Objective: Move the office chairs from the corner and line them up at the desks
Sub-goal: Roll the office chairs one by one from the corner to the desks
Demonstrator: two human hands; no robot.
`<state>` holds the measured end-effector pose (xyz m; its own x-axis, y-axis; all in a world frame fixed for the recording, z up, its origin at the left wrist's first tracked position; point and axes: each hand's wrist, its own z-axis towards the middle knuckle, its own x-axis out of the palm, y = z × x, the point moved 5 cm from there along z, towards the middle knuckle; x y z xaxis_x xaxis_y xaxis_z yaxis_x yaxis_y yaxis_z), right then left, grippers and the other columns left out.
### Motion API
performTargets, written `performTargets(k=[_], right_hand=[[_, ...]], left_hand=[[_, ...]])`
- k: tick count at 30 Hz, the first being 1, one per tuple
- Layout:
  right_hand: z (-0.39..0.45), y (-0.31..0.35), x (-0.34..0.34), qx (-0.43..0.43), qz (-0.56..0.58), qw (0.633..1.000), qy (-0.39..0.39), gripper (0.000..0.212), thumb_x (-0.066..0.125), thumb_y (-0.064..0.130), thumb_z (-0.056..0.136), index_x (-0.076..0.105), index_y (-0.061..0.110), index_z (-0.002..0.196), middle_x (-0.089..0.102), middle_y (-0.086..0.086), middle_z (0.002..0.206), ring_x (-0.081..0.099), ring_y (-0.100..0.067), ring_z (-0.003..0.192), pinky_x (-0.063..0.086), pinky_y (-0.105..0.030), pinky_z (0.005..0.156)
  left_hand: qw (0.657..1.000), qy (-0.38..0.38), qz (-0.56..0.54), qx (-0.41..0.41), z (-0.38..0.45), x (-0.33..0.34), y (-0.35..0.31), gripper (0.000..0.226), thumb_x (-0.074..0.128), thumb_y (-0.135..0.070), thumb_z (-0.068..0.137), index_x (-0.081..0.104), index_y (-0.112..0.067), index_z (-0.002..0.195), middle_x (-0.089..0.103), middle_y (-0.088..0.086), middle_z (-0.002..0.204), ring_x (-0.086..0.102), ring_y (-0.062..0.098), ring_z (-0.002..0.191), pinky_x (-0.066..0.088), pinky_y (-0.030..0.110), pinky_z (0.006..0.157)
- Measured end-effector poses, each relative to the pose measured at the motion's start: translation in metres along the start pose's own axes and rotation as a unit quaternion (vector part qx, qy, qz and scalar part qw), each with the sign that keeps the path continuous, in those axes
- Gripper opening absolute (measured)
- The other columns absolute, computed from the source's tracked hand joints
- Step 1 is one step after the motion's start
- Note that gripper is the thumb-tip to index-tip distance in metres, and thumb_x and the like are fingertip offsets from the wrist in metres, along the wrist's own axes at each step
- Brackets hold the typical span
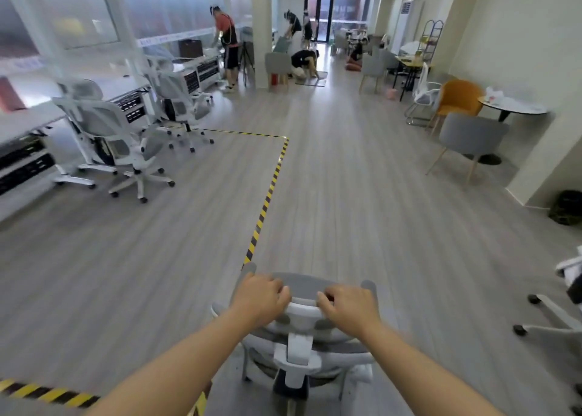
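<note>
A white-framed office chair with grey mesh (pixel 302 346) stands right in front of me, its back toward me. My left hand (pixel 259 299) grips the left side of its headrest, and my right hand (pixel 348 305) grips the right side, fingers curled over the top edge. Two matching white chairs stand at the desks on the left: a nearer chair (pixel 116 145) and a farther chair (pixel 179 104). The long white desks (pixel 28 123) run along the glass wall at the left.
Yellow-black floor tape (pixel 267 195) runs ahead and turns left. Another chair's wheeled base (pixel 548 318) pokes in at the right edge. A grey chair (pixel 469 141), an orange chair (pixel 459 97) and a round table (pixel 513 105) stand at right. Several people work far down the room.
</note>
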<state>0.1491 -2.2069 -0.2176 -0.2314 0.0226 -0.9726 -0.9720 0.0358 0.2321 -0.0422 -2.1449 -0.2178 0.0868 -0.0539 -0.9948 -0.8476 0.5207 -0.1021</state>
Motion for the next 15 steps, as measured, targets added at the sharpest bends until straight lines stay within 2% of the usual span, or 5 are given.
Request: performTargets(k=[3, 6, 8, 12, 15], right_hand=[[0.055, 0.048, 0.009, -0.047, 0.010, 0.999, 0.008, 0.050, 0.030, 0.059, 0.091, 0.057, 0.023, 0.070, 0.055, 0.004, 0.064, 0.048, -0.008, 0.056, 0.027, -0.028, 0.049], [0.106, 0.100, 0.024, -0.084, 0.028, 0.996, 0.016, 0.053, 0.027, 0.062, 0.090, 0.055, 0.023, 0.066, 0.055, 0.004, 0.061, 0.050, -0.009, 0.055, 0.037, -0.030, 0.050], [0.138, 0.136, 0.036, -0.110, 0.029, 0.993, 0.019, 0.056, 0.026, 0.062, 0.089, 0.055, 0.022, 0.065, 0.057, 0.003, 0.062, 0.052, -0.010, 0.055, 0.042, -0.032, 0.052], [0.191, 0.208, 0.058, -0.164, 0.022, 0.986, 0.021, 0.058, 0.026, 0.062, 0.090, 0.055, 0.019, 0.064, 0.058, 0.002, 0.062, 0.054, -0.012, 0.056, 0.047, -0.036, 0.053], [0.227, 0.265, 0.073, -0.200, 0.026, 0.979, 0.028, 0.058, 0.027, 0.063, 0.091, 0.056, 0.021, 0.064, 0.057, 0.003, 0.060, 0.053, -0.011, 0.054, 0.051, -0.038, 0.054]], left_hand=[[0.999, -0.005, 0.005, -0.039, 0.010, -0.007, 0.065, 0.044, 0.027, -0.041, 0.097, 0.060, -0.016, 0.083, 0.059, 0.001, 0.080, 0.054, 0.024, 0.076, 0.029, 0.035, 0.068], [0.997, -0.019, 0.002, -0.075, 0.013, -0.013, 0.130, 0.061, 0.011, -0.050, 0.086, 0.063, -0.018, 0.086, 0.064, 0.002, 0.088, 0.054, 0.022, 0.078, 0.029, 0.034, 0.070], [0.994, -0.037, -0.010, -0.103, 0.012, -0.015, 0.175, 0.064, 0.008, -0.052, 0.083, 0.062, -0.018, 0.085, 0.064, 0.003, 0.089, 0.054, 0.023, 0.080, 0.030, 0.035, 0.072], [0.983, -0.085, -0.023, -0.160, 0.001, -0.016, 0.262, 0.049, 0.019, -0.049, 0.088, 0.058, -0.021, 0.079, 0.062, 0.002, 0.081, 0.053, 0.023, 0.076, 0.032, 0.035, 0.073], [0.971, -0.129, -0.008, -0.200, -0.007, -0.017, 0.327, 0.040, 0.030, -0.043, 0.090, 0.062, -0.022, 0.076, 0.063, 0.000, 0.076, 0.058, 0.025, 0.073, 0.039, 0.035, 0.072]])
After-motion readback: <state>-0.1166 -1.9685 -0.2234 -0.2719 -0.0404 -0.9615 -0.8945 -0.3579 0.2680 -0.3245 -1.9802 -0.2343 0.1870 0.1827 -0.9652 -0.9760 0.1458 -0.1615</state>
